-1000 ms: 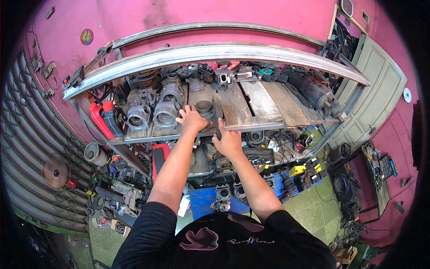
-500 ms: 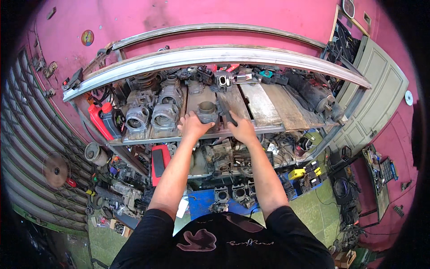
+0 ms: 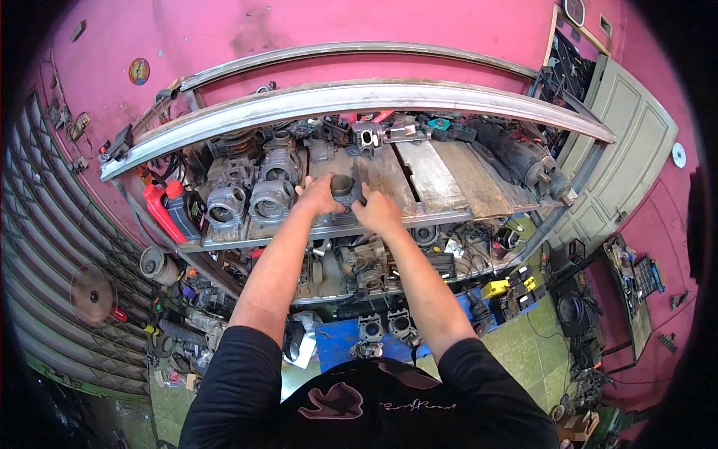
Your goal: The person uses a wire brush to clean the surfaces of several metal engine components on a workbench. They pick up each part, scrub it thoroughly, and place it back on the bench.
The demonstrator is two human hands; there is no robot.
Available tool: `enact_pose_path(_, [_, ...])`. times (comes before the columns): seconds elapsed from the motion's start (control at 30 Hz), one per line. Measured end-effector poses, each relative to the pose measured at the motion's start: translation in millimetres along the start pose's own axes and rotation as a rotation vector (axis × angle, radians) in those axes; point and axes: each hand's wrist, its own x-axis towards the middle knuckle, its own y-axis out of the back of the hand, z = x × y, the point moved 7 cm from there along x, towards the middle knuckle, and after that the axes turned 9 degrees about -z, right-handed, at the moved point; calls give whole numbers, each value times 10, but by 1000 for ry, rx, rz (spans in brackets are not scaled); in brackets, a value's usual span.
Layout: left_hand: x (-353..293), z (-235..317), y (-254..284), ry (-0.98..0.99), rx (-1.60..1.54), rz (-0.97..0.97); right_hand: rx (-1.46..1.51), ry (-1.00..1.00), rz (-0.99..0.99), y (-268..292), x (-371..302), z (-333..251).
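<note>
A grey metal engine cylinder (image 3: 342, 185) with a round open bore stands near the front edge of the wooden shelf (image 3: 385, 179). My left hand (image 3: 320, 196) is closed around its left side, the thumb toward the front. On its right side my right hand (image 3: 378, 212) grips it, fingers bent against the metal. Parts of the cylinder's sides and base are hidden behind my fingers. Left of it sit large grey engine casings (image 3: 271, 198) with round openings, and another one (image 3: 226, 203) beyond. Behind it lies a smaller cylinder (image 3: 368, 140).
A silver rail (image 3: 359, 95) crosses above the shelf. Red and dark bottles (image 3: 163, 213) stand at the shelf's left end. A long dark cylindrical part (image 3: 516, 150) lies at the right. Engine parts (image 3: 366, 269) crowd the lower shelf; more cylinders (image 3: 400, 323) rest on a blue surface below.
My right hand has moved left, from beside the cylinder onto its right side. My left hand has shifted slightly up along its left side. The view has shifted a little.
</note>
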Motion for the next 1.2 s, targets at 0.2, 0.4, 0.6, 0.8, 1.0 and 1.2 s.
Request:
enact_pose_path(0.2, [-237,7,38,9,-9,112,-22,62,-75,15,-504,-193])
enact_pose_path(0.4, [-528,-23,-139,-83,-21,415,-256,236,283,-374,-940,-224])
enact_pose_path(0.6, [-643,39,-222,-109,-52,516,-252,299,274,-322,-571,-137])
enact_pose_path(0.8, [-624,-86,-242,-87,-37,522,-163,400,212,-530,-1255,168])
enact_pose_path(1.0, [-617,10,-261,-134,-13,501,-90,422,249,-343,-831,267])
enact_pose_path(1.2, [-574,34,-187,-70,-1,462,-145,402,292,-251,-580,187])
